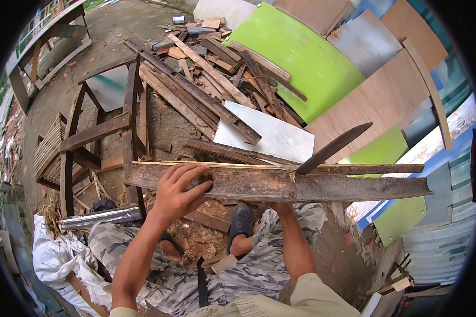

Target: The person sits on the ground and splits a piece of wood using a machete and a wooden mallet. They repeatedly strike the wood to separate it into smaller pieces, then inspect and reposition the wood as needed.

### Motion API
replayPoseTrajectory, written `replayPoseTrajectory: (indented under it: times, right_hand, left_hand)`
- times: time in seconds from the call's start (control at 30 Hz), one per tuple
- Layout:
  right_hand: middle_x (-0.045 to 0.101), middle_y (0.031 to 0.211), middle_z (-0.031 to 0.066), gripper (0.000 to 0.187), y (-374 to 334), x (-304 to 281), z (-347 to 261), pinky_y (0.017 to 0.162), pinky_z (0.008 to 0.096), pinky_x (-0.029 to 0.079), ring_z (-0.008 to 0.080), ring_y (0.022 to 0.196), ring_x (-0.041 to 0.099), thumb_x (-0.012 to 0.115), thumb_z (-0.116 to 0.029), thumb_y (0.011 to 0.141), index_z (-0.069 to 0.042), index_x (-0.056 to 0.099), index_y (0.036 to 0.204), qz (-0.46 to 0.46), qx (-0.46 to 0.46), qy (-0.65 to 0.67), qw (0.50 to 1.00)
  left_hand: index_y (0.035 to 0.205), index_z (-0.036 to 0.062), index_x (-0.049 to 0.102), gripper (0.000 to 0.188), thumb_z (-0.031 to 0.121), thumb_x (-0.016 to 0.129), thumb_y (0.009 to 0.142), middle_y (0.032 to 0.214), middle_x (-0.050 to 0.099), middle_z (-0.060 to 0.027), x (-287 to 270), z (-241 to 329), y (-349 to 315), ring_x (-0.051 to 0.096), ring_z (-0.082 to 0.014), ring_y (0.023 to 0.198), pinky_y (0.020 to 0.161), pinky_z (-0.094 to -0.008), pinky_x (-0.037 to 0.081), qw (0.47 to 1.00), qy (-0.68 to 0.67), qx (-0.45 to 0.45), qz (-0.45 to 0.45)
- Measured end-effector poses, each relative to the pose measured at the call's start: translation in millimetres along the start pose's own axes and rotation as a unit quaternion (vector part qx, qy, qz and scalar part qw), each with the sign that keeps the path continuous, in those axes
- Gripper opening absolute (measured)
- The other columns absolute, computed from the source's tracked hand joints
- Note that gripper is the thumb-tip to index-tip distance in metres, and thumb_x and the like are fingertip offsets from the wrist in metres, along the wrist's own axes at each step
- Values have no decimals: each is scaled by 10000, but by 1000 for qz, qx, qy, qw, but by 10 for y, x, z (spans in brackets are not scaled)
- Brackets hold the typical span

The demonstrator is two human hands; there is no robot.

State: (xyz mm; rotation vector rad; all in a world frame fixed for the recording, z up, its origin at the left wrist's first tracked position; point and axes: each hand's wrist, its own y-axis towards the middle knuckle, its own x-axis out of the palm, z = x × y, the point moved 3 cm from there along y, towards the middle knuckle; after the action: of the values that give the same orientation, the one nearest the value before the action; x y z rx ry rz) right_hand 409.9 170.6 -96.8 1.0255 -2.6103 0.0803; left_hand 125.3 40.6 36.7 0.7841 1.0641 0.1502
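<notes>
A long split bamboo pole point(243, 183) lies crosswise in front of me, above my knees. My left hand point(181, 189) grips it left of the middle, fingers curled over its upper edge. A dark machete blade point(333, 148) stands slanted in the split near the bamboo's node, its tip up to the right. Right of the blade, a narrow strip point(373, 169) stands apart from the main piece. My right hand point(281, 207) is under the bamboo, roughly in line with the blade; the bamboo hides its fingers and the machete's handle.
A dark wooden frame point(97, 138) stands at my left, beside a white sack point(63, 259). Ahead lies a heap of scrap wood point(211, 68) with a white board point(264, 132). Green panels point(301, 58) and corrugated sheets point(439, 259) lean on the right. Wood shavings point(201, 238) litter the ground between my feet.
</notes>
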Motion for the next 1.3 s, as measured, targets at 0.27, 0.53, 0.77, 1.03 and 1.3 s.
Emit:
replayPoseTrajectory:
  times: [0.27,0.53,0.77,1.03,1.3]
  right_hand:
    - [483,587,58,202,44,105,-120,648,388,451,181,537,472,639,-139,877,-42,541,729,-59,-11,96,994]
    - [469,573,43,216,105,274,-173,627,386,450,174,519,463,646,-172,874,-50,544,729,-84,7,131,988]
    - [423,545,10,201,152,508,-361,534,361,447,145,470,457,670,-133,873,-63,544,732,-13,16,125,992]
    - [410,558,-19,246,402,839,-484,443,323,426,112,431,430,693,-219,920,-83,514,823,214,75,4,974]
    - [445,585,-18,261,1518,1323,-825,393,269,382,82,431,426,721,-209,907,-69,507,854,220,34,-214,951]
  left_hand:
    - [955,115,670,334,216,773,654,1271,635,-67,35,-47,55,623,-265,1127,924,-431,507,1000,20,16,11]
    - [863,94,617,271,280,765,735,1287,651,-64,85,-113,5,640,-236,1148,804,-352,550,999,52,4,13]
    - [848,80,595,280,311,745,801,1295,649,-63,118,-200,-77,638,-228,1155,803,-355,556,999,47,-23,-5]
    - [1105,27,656,381,333,705,882,1272,650,-126,-103,-569,-30,632,-304,1141,929,-418,512,981,72,-177,23]
    - [1198,-4,639,412,293,694,919,1094,712,-164,-648,-1229,-505,687,-257,1028,870,-357,528,858,-131,-467,170]
